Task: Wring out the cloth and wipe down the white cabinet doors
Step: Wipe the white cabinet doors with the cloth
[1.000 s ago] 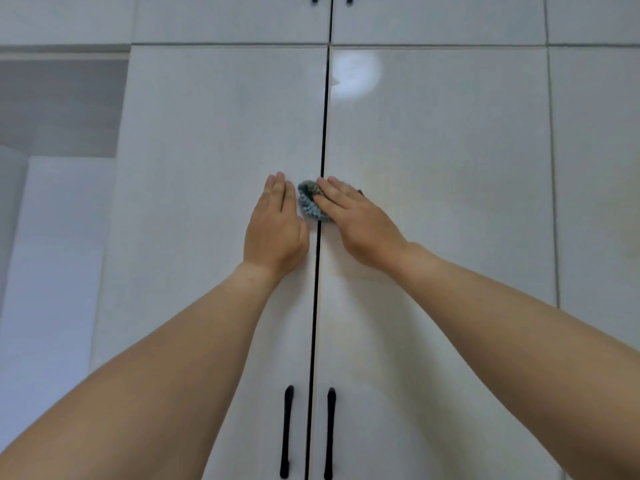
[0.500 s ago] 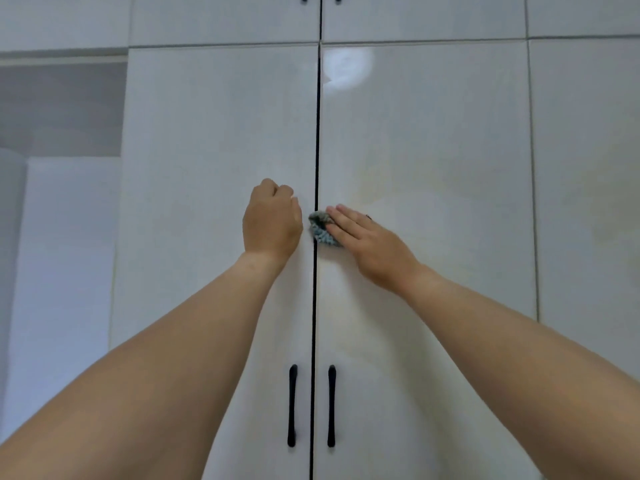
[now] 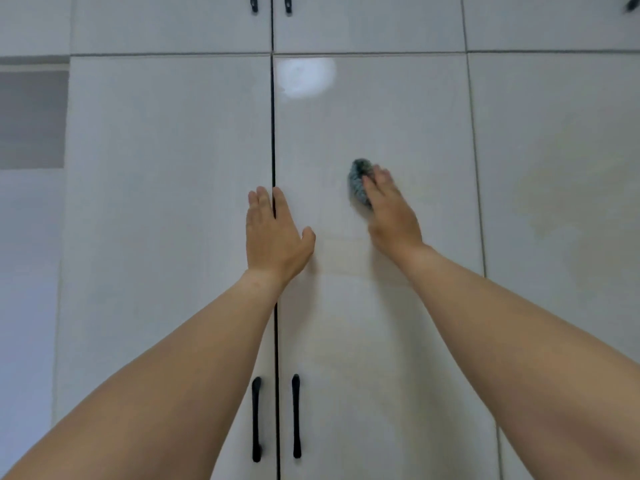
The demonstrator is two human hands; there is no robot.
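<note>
Grey-blue cloth bunched under the fingers of the right hand, pressed flat against the right cabinet door, well right of the dark seam; only its upper-left edge showing past the fingertips. Left hand spread flat, fingers straight, laid across the seam, touching the left cabinet door too, holding nothing. Glossy white panels, a bright glare patch near the right door's top. Two black handles low beside the seam, more handles above. Grey recess far left.
</note>
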